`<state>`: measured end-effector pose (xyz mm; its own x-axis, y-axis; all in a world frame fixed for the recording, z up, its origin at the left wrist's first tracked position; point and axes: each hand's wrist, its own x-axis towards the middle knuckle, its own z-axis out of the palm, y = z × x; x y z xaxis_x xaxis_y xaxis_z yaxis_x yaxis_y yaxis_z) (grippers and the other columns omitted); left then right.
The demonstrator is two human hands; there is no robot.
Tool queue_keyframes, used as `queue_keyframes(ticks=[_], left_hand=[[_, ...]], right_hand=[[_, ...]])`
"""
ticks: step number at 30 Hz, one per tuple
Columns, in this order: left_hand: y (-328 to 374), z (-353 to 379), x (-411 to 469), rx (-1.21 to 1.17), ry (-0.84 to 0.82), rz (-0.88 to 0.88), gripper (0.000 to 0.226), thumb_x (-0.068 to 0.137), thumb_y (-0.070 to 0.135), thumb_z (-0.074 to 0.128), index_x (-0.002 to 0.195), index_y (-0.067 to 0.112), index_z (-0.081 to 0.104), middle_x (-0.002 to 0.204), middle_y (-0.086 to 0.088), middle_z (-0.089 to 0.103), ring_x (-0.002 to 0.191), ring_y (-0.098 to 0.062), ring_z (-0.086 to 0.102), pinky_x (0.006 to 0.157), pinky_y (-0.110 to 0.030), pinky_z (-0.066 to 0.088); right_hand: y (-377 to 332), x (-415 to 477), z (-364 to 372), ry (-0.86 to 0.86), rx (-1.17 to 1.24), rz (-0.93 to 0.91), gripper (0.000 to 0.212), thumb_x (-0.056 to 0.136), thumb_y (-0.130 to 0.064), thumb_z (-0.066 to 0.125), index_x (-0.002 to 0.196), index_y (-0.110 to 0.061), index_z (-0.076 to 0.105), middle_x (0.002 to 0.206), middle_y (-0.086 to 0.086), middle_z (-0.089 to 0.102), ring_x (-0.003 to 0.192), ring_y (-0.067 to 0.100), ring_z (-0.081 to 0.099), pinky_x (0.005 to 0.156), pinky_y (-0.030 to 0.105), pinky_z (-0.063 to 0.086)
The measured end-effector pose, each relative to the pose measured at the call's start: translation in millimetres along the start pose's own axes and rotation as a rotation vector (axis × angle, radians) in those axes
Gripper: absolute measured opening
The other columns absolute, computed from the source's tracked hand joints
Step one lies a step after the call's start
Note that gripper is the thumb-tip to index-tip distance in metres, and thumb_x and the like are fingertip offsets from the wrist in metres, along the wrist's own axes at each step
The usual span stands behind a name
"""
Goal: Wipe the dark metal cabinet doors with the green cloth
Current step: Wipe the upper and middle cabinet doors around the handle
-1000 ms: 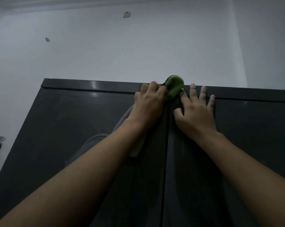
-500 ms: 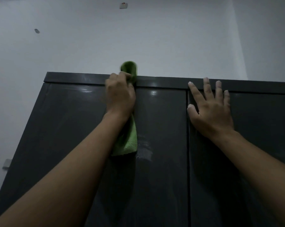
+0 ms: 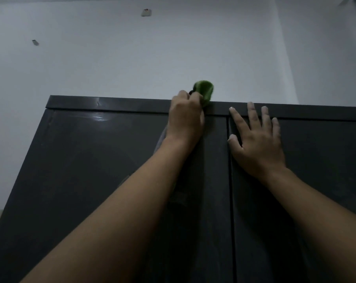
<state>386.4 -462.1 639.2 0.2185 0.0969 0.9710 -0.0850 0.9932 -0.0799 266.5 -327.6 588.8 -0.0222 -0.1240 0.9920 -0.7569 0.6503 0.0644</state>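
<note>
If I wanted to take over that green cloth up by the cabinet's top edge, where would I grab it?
Probably at the bunched fold of the green cloth poking up above the top rail, coming from the front, palm toward the door. The left hand grips it there, fingers curled round the wad; the rest is hidden beneath hand and forearm.

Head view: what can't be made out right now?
All in the head view.
green cloth: mostly hidden under left hand and forearm; visible bunch blurred.
cabinet doors: lower parts cut off by bottom edge.
cabinet top: hidden behind its front rim.
</note>
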Motion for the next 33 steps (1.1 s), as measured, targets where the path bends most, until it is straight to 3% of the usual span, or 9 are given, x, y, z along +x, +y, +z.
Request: queue_keyframes(ticks=[5,11,14,17,20,23,27,30,33], left_hand=[[-14,-6,0,0.044,-0.003,0.063,0.027,0.092,0.012,0.057,0.116,0.002,0.065,0.104,-0.022,0.057,0.095,-0.039,0.055,0.082,-0.041,0.047],[-60,-35,12,0.119,0.147,-0.211,0.031,0.094,0.019,0.053,0.121,0.013,0.067,0.112,-0.023,0.061,0.103,-0.037,0.057,0.091,-0.034,0.04],[-59,-36,12,0.14,0.168,-0.255,0.033,0.096,0.02,0.052,0.125,0.014,0.065,0.115,-0.022,0.061,0.107,-0.035,0.057,0.092,-0.033,0.039],[-42,-29,4,0.139,0.123,-0.182,0.031,0.094,0.019,0.054,0.122,0.013,0.068,0.107,-0.024,0.063,0.098,-0.038,0.06,0.088,-0.035,0.042],[-15,-17,-8,0.115,0.03,0.023,0.028,0.086,0.017,0.058,0.109,0.009,0.073,0.088,-0.027,0.064,0.079,-0.043,0.061,0.073,-0.039,0.047],[3,-8,-21,0.098,-0.045,0.169,0.024,0.088,0.015,0.061,0.107,0.007,0.073,0.083,-0.023,0.064,0.072,-0.041,0.06,0.067,-0.035,0.044],[-8,-12,-23,0.081,-0.048,0.176,0.023,0.088,0.016,0.065,0.108,0.011,0.075,0.086,-0.017,0.068,0.072,-0.038,0.062,0.071,-0.03,0.042],[-21,-19,-19,0.122,-0.015,0.214,0.019,0.087,0.013,0.064,0.1,0.009,0.076,0.087,-0.015,0.073,0.072,-0.036,0.069,0.073,-0.038,0.055],[-35,-33,-20,0.18,0.005,0.15,0.022,0.086,0.012,0.061,0.103,0.011,0.076,0.091,-0.015,0.072,0.077,-0.036,0.067,0.076,-0.039,0.054]], right_hand=[[2,0,0,0.004,0.011,-0.004,0.072,0.086,-0.053,0.021,0.157,-0.041,0.015,0.167,0.007,0.005,0.153,0.033,-0.001,0.121,0.052,0.0],[1,-1,1,0.039,0.071,-0.011,0.07,0.087,-0.048,0.029,0.156,-0.039,0.022,0.167,0.006,0.011,0.153,0.033,0.002,0.122,0.05,0.0],[1,-1,1,0.063,0.1,-0.012,0.069,0.087,-0.046,0.032,0.155,-0.037,0.027,0.166,0.006,0.016,0.152,0.034,0.005,0.123,0.05,0.002],[1,-1,3,0.081,0.132,-0.038,0.069,0.087,-0.044,0.033,0.155,-0.033,0.03,0.164,0.007,0.021,0.152,0.034,0.008,0.123,0.05,0.004],[2,-1,4,0.083,0.147,-0.065,0.069,0.087,-0.044,0.033,0.154,-0.031,0.032,0.164,0.007,0.023,0.152,0.033,0.01,0.123,0.05,0.007],[3,-1,4,0.092,0.152,-0.074,0.068,0.087,-0.044,0.034,0.154,-0.031,0.033,0.163,0.007,0.024,0.152,0.034,0.012,0.123,0.05,0.008],[5,-2,4,0.102,0.139,-0.087,0.068,0.087,-0.045,0.033,0.154,-0.032,0.034,0.163,0.007,0.025,0.151,0.035,0.013,0.122,0.05,0.009],[6,-2,3,0.084,0.147,-0.102,0.068,0.087,-0.044,0.033,0.154,-0.031,0.035,0.163,0.008,0.024,0.151,0.036,0.012,0.122,0.051,0.008],[6,-2,2,0.073,0.158,-0.111,0.069,0.086,-0.044,0.031,0.153,-0.03,0.036,0.163,0.009,0.023,0.151,0.037,0.011,0.122,0.051,0.006]])
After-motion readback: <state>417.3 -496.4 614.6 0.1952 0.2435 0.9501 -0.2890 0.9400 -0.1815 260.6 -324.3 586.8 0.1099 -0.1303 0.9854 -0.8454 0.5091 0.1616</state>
